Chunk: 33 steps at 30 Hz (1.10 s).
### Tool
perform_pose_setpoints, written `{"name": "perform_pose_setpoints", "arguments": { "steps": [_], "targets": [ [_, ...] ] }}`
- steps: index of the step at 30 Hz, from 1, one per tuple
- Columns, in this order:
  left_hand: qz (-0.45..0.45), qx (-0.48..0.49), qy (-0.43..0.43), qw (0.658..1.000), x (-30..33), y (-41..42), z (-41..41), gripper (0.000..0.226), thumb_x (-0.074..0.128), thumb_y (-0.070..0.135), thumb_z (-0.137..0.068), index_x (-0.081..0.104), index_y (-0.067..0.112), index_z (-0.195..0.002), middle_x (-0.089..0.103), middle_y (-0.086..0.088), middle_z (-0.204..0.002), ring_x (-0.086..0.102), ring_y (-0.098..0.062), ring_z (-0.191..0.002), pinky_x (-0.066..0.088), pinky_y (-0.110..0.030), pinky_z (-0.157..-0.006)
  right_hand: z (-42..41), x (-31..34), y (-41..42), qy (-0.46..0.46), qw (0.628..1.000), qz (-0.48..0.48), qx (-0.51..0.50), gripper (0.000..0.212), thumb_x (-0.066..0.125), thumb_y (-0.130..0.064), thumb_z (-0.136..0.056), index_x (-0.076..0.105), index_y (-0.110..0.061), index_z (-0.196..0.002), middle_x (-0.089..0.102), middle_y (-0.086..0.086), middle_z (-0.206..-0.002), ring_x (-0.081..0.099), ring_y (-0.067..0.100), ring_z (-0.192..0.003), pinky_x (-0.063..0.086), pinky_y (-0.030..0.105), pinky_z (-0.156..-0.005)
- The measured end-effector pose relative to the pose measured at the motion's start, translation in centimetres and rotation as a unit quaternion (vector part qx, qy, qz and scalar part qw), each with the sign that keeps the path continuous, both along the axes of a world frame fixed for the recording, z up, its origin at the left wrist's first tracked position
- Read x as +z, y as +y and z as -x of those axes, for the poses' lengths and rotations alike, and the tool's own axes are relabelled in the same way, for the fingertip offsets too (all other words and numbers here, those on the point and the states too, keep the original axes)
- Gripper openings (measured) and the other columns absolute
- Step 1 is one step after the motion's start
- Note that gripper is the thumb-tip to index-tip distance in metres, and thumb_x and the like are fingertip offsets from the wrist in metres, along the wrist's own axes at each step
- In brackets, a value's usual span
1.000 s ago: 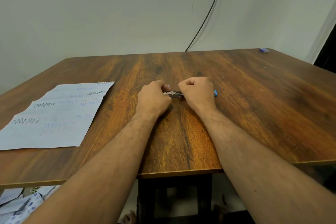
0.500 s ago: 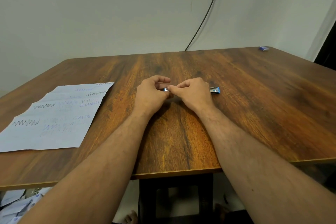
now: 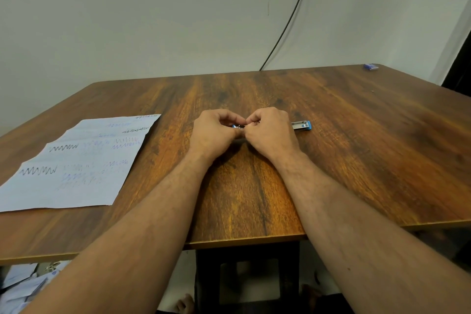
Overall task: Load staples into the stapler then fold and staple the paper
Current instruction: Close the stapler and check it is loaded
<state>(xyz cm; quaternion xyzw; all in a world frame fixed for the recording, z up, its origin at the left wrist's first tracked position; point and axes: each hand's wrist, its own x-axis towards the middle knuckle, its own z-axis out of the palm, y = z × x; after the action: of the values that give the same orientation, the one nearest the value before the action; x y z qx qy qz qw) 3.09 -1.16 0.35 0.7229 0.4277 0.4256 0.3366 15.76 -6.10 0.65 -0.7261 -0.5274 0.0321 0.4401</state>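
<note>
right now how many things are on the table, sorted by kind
stapler: 1, lying flat, both hands on its left end
paper: 1, a scribbled sheet lying flat and unfolded
small blue box: 1, at the far right corner
total: 3
Whether staples lie under the left hand or right hand cannot be seen.

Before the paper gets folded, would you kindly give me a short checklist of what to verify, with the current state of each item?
1. Stapler on the table: ok.
2. Both hands on it, left hand and right hand: ok.
3. Staples seated: cannot tell, fingers hide the middle.
4. Stapler closed: cannot tell.
5. Paper flat and within reach, left of the hands: ok.
6. Paper folded: not ok, it lies unfolded.
</note>
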Motion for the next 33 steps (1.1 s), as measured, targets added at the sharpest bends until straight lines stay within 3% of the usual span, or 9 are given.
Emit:
{"name": "perform_pose_setpoints", "arguments": {
  "steps": [7, 13, 17, 21, 28, 31, 33],
  "targets": [
    [0.011, 0.007, 0.011, 1.0, 0.3, -0.4, 0.0, 0.015, 0.085, 0.014, -0.073, 0.08, 0.026, -0.081, 0.077, 0.002, -0.08, 0.076, -0.016, -0.074, 0.064, -0.042, -0.075, -0.1, 0.1, -0.1, -0.004, 1.0, -0.011, -0.006, 0.016, 0.064, -0.014, -0.079, 0.078, -0.021, -0.079, 0.071, -0.002, -0.092, 0.065, 0.012, -0.085, 0.055, 0.031, -0.073],
    [0.022, 0.002, 0.019, 1.0, 0.7, -0.8, 0.1, 0.015, 0.081, 0.009, -0.076, 0.079, 0.022, -0.082, 0.077, 0.006, -0.078, 0.073, -0.003, -0.067, 0.063, -0.028, -0.073, -0.1, 0.0, 0.2, -0.004, 1.0, 0.012, -0.007, 0.014, 0.064, -0.015, -0.079, 0.072, -0.024, -0.073, 0.069, -0.006, -0.088, 0.065, 0.01, -0.084, 0.06, 0.036, -0.076],
    [0.037, 0.001, 0.016, 0.999, 0.7, -0.8, 0.0, 0.016, 0.083, 0.008, -0.075, 0.078, 0.022, -0.081, 0.078, 0.006, -0.078, 0.073, -0.004, -0.067, 0.063, -0.031, -0.076, -0.3, 0.2, -0.3, -0.027, 0.999, -0.019, -0.026, 0.019, 0.056, -0.013, -0.079, 0.071, -0.021, -0.071, 0.068, -0.003, -0.086, 0.061, 0.011, -0.081, 0.048, 0.026, -0.067],
    [0.049, 0.013, 0.005, 0.999, 0.5, -0.4, -0.1, 0.019, 0.083, 0.007, -0.071, 0.078, 0.025, -0.076, 0.079, 0.006, -0.084, 0.075, -0.012, -0.081, 0.061, -0.037, -0.084, -0.5, 0.4, -0.6, -0.008, 0.998, -0.039, -0.053, 0.021, 0.055, -0.011, -0.079, 0.068, -0.021, -0.066, 0.065, -0.007, -0.075, 0.056, 0.006, -0.07, 0.033, 0.014, -0.054],
    [0.058, 0.038, -0.001, 0.998, 0.4, -0.1, -0.2, 0.021, 0.079, 0.006, -0.075, 0.075, 0.027, -0.078, 0.077, 0.007, -0.093, 0.069, -0.007, -0.086, 0.055, -0.028, -0.079, -1.6, 0.5, -1.1, 0.034, 0.991, -0.045, -0.124, 0.022, 0.054, -0.012, -0.081, 0.074, -0.015, -0.072, 0.069, -0.003, -0.076, 0.05, 0.004, -0.059, 0.028, 0.017, -0.043],
    [0.057, 0.036, 0.013, 0.998, 0.4, -0.1, -0.2, 0.02, 0.078, 0.008, -0.078, 0.076, 0.028, -0.081, 0.076, 0.007, -0.094, 0.069, -0.007, -0.088, 0.055, -0.028, -0.082, -1.5, 0.5, -1.2, 0.025, 0.993, -0.05, -0.102, 0.022, 0.055, -0.012, -0.082, 0.073, -0.015, -0.07, 0.068, -0.004, -0.074, 0.053, 0.003, -0.06, 0.033, 0.017, -0.046],
    [0.052, 0.033, 0.021, 0.998, 0.5, -0.2, -0.2, 0.019, 0.078, 0.01, -0.08, 0.076, 0.028, -0.083, 0.076, 0.005, -0.091, 0.07, -0.01, -0.088, 0.056, -0.03, -0.083, -1.5, 0.3, -1.0, 0.017, 0.991, -0.106, -0.078, 0.024, 0.053, -0.01, -0.083, 0.074, -0.015, -0.072, 0.071, -0.003, -0.079, 0.061, 0.008, -0.07, 0.042, 0.02, -0.058]
  ]
}}
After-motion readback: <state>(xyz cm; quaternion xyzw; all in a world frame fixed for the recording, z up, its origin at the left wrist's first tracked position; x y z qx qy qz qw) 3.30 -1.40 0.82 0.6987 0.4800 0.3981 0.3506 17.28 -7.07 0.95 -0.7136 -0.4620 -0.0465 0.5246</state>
